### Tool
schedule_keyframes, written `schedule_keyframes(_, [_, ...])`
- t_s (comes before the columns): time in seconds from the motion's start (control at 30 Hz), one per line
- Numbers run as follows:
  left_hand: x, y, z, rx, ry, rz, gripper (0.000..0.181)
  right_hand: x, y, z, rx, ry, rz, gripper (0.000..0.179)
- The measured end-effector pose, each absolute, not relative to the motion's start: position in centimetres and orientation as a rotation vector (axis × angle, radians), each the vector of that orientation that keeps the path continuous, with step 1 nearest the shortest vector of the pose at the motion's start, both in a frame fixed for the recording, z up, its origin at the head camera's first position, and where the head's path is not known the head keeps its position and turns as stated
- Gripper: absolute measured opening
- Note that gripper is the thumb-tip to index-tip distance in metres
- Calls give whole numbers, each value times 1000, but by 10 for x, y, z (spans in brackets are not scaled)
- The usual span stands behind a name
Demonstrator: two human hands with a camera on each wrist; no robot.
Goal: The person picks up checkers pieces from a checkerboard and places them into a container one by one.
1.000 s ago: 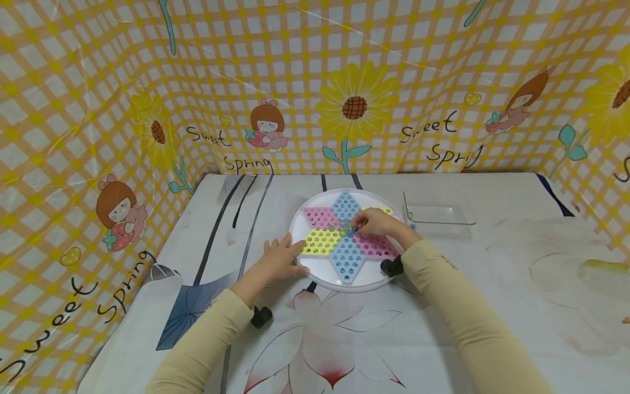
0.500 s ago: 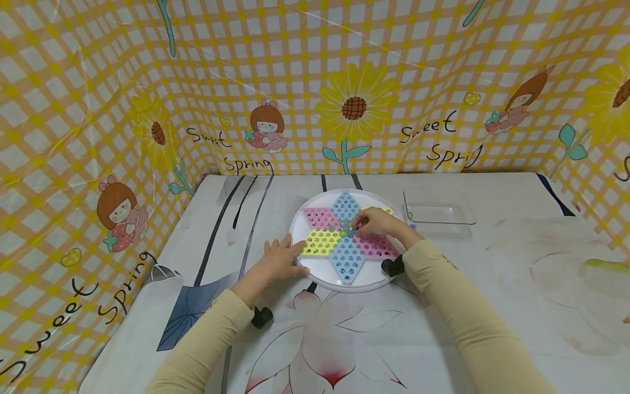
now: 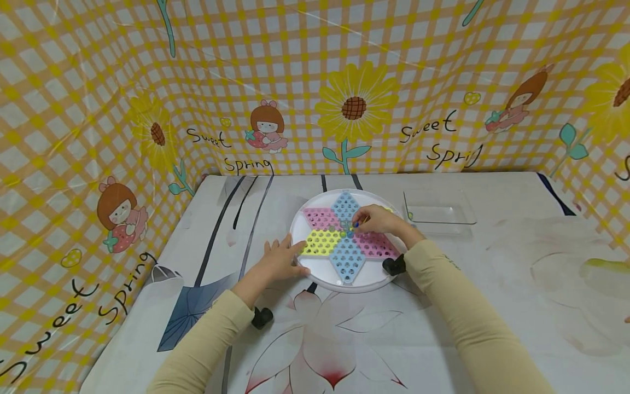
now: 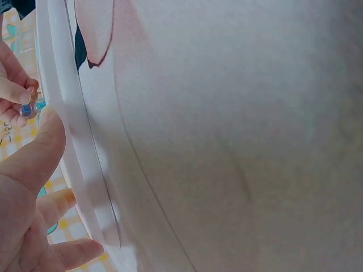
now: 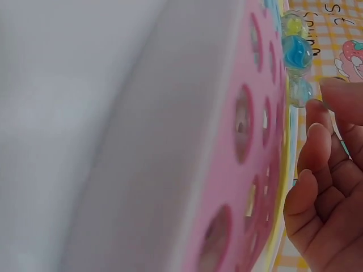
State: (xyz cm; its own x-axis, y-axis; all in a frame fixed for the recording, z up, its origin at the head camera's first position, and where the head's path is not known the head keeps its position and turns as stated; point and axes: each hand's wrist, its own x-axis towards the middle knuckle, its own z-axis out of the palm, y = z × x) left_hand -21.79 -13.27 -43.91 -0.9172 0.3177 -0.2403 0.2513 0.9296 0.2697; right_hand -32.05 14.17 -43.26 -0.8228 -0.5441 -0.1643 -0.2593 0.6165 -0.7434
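Note:
A round white Chinese checkers board (image 3: 371, 278) lies on the table, its star made of pink, yellow and blue points. Above its centre my right hand (image 3: 378, 220) pinches a dark blue marble (image 4: 25, 110) between thumb and fingertips. Several glass marbles sit on the board's middle, among them a blue swirled marble (image 5: 298, 52) and a yellow-green marble (image 5: 295, 25). My left hand (image 3: 280, 261) rests with spread fingers at the board's left rim, thumb along the near edge. From the right wrist, the pinched marble is hidden by the fingers.
A clear rectangular tray (image 3: 440, 216) stands right of the board, with a greenish marble (image 3: 410, 216) at its left end. A yellow checked cloth (image 3: 305, 65) hangs behind the table. The tabletop (image 3: 443, 306) bears a printed flower pattern.
My right hand has risen slightly from the board's centre with the dark blue marble in its fingertips. The left hand stays at the left rim.

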Motion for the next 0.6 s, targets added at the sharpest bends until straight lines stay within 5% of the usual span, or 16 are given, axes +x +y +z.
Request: schedule_keyframes(0.6, [-218,-133,-439,432,2816,318,75,-317,154,-407,-642,2541,-1065,22])
